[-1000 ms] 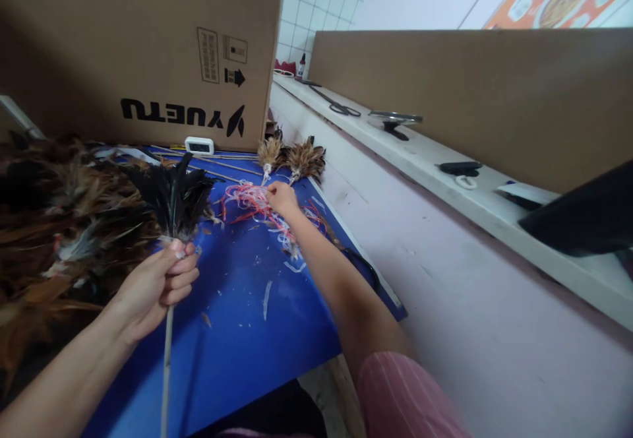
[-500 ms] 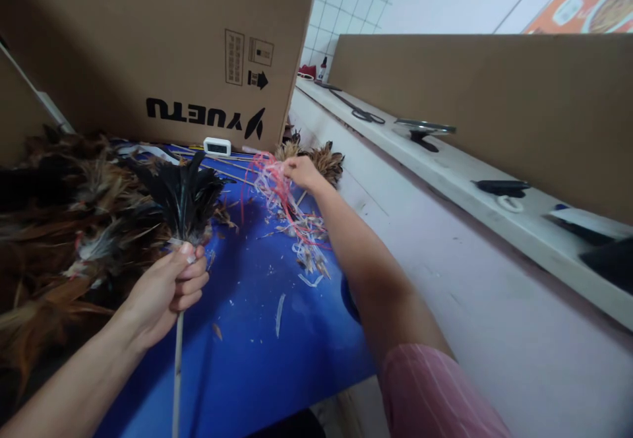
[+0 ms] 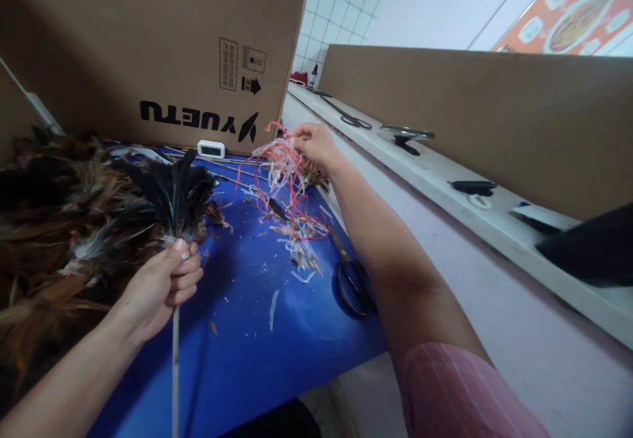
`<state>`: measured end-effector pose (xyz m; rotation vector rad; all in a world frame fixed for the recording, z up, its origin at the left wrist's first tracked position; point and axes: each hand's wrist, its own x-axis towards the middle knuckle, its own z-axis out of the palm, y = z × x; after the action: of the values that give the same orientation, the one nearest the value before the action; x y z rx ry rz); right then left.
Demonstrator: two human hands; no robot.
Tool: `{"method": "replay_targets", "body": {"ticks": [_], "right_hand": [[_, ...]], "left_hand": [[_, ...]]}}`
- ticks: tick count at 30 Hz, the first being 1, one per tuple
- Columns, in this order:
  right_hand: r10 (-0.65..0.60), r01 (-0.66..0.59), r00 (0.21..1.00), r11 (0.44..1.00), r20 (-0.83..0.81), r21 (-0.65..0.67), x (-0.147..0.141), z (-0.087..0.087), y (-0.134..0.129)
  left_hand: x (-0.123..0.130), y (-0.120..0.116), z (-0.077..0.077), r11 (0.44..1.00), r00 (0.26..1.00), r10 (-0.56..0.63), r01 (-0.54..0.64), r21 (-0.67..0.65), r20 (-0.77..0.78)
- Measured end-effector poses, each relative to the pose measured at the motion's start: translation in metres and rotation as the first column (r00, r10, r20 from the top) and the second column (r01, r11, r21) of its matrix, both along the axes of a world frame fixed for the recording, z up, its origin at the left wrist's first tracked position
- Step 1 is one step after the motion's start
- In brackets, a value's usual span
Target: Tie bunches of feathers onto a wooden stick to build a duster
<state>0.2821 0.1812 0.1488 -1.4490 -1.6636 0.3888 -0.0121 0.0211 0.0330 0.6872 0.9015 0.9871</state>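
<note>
My left hand is closed round a thin stick, just below the bunch of black feathers at its top. White strip wraps the feather base above my thumb. At the back of the blue table, my right hand pinches a tangle of pink and white plastic strips. The tangle trails down over feather scraps. Brown feathers beside it are partly hidden behind the strips and my hand.
Black-handled scissors lie at the table's right edge, beside my right forearm. Feather bundles pile up on the left. A small white display stands before a cardboard box. A ledge on the right holds several items.
My right hand has lifted the strips slightly, and the tangle hangs more loosely. The scissors now show more fully beside my forearm. The view has shifted a little; my left hand keeps its hold.
</note>
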Motion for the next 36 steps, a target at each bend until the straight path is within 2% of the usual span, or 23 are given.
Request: {"method": "replay_targets", "body": {"ticks": [4, 12, 21, 25, 28, 31, 36], "right_hand": [[-0.008, 0.006, 0.999, 0.999, 0.041, 0.046, 0.0, 0.003, -0.003], [0.078, -0.079, 0.995, 0.997, 0.062, 0.01, -0.007, 0.012, -0.003], [0.119, -0.112, 0.979, 0.992, 0.166, -0.05, -0.016, 0.002, 0.013], [0.066, -0.059, 0.947, 0.998, 0.314, -0.034, -0.008, -0.01, 0.007], [0.084, -0.001, 0.89, 0.984, 0.448, -0.181, -0.003, -0.025, -0.001], [0.168, 0.035, 0.816, 0.941, 0.553, -0.338, -0.005, -0.046, -0.01], [0.272, 0.056, 0.727, 0.892, 0.631, -0.449, -0.019, -0.086, -0.023]], "left_hand": [[0.0, 0.001, 0.001, 1.0, 1.0, -0.004, 0.004, 0.011, -0.002], [0.002, -0.001, 0.0, 1.0, 1.0, -0.006, 0.007, 0.014, -0.014], [0.001, -0.001, 0.001, 1.0, 0.999, -0.013, 0.013, 0.02, -0.032], [0.001, 0.0, -0.001, 1.0, 0.999, -0.017, 0.017, 0.026, -0.029], [0.001, -0.001, -0.001, 0.999, 0.999, -0.021, 0.022, 0.032, -0.028], [0.001, -0.001, -0.001, 0.999, 0.999, -0.022, 0.023, 0.031, -0.027], [0.002, -0.001, 0.0, 0.999, 0.999, -0.019, 0.019, 0.027, -0.029]]}}
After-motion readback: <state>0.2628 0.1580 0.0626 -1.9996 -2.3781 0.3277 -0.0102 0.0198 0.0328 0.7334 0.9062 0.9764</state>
